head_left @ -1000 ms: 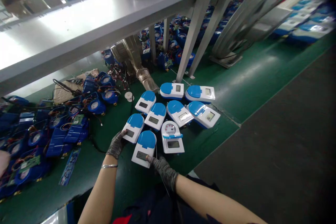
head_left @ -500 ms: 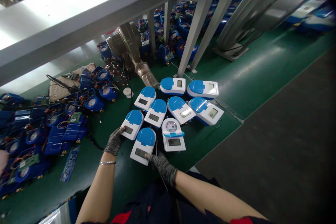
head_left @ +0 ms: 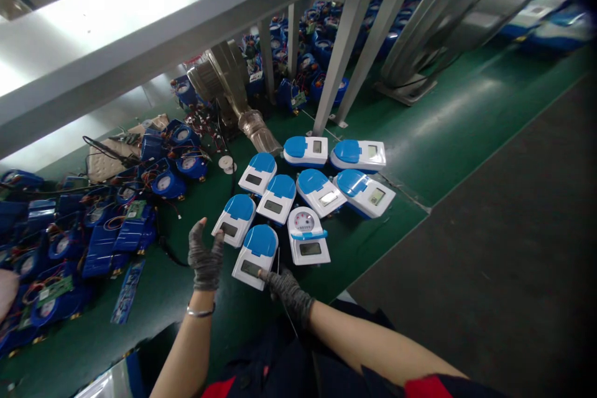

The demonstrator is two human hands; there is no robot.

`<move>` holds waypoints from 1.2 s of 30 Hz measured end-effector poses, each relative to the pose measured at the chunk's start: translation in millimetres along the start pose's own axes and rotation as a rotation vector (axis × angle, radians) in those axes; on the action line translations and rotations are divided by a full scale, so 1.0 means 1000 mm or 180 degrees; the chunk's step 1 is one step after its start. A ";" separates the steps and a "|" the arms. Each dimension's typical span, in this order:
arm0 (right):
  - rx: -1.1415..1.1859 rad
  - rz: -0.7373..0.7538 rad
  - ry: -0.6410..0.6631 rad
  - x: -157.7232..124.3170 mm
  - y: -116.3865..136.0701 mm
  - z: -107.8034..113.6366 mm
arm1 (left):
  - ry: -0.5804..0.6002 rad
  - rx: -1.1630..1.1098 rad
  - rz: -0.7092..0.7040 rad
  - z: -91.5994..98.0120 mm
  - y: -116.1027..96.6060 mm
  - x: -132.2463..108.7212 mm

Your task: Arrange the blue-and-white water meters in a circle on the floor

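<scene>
Lifted since the earlier frame, the left hand (head_left: 206, 259) is now raised clear of the white-and-blue meter (head_left: 234, 219) it had been touching, and is held just beside it with the gloved fingers (head_left: 199, 229) spread and nothing grasped. By contrast, the right hand (head_left: 286, 289) is seen unmoved: its fingers are extended, not curled, and one fingertip is laid against the near corner of the nearest meter (head_left: 255, 249), which lies flat on the green surface (head_left: 364, 249).

Just beyond these two, a meter with its lid open (head_left: 307, 236) is shown, its round dial exposed while the others are closed. Farther on, two more meters (head_left: 298, 196) are set in a second row, and four more meters (head_left: 326, 158) lie behind them, all lying close together and several touching.

As a judgement, the finished units appear already gathered into one cluster. What seems left is the closing of the open lid and the handling of the near pair, which is still within reach of both hands.

To the left, well apart from the cluster, a heap of dark blue unfinished meters (head_left: 93, 224) with loose wires is spread out. At the far side, metal frame legs (head_left: 345, 43) rise from the surface, and a pale shelf (head_left: 140, 18) crosses above.
</scene>
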State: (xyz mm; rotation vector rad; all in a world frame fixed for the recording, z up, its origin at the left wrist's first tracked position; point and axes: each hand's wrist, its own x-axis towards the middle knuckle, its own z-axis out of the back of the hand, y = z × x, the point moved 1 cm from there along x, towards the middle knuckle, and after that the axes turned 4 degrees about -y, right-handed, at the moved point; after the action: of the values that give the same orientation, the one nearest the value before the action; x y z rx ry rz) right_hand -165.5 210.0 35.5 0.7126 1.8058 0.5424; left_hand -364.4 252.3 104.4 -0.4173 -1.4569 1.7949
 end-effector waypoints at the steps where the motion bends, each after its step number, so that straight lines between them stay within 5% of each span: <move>1: -0.0016 0.0010 0.0019 0.002 -0.004 0.001 | 0.0333 0.0258 -0.0621 -0.005 -0.012 -0.008; 3: -0.0015 0.0013 -0.0003 0.006 -0.010 0.003 | 0.1353 0.0643 -0.1543 -0.020 -0.031 -0.020; 5: -0.0037 -0.0042 -0.0059 0.009 -0.015 0.005 | 0.2110 0.0969 -0.1970 -0.038 -0.041 -0.026; 8: -0.0041 -0.0208 -0.0167 0.007 -0.018 0.009 | 0.2480 0.1527 -0.2057 -0.060 -0.043 -0.021; 11: -0.0016 -0.0281 -0.0226 0.000 -0.015 0.015 | 0.2465 0.1932 -0.2293 -0.060 -0.049 -0.013; 17: -0.0071 -0.0414 -0.0280 -0.010 -0.013 0.017 | 0.2407 0.2016 -0.2883 -0.016 -0.079 -0.014; 21: -0.0013 -0.0261 -0.0143 -0.007 -0.021 0.017 | 0.2342 0.1776 -0.2987 0.003 -0.080 -0.023; 36: -0.0195 -0.0248 -0.0185 -0.016 -0.013 0.019 | 0.2232 0.1833 -0.3111 -0.006 -0.078 -0.018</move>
State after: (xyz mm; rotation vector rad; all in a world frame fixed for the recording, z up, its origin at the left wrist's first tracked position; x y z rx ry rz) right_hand -146.6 190.1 31.5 0.6078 1.7481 0.5178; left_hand -320.9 246.9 171.9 0.0093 -0.4422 1.0070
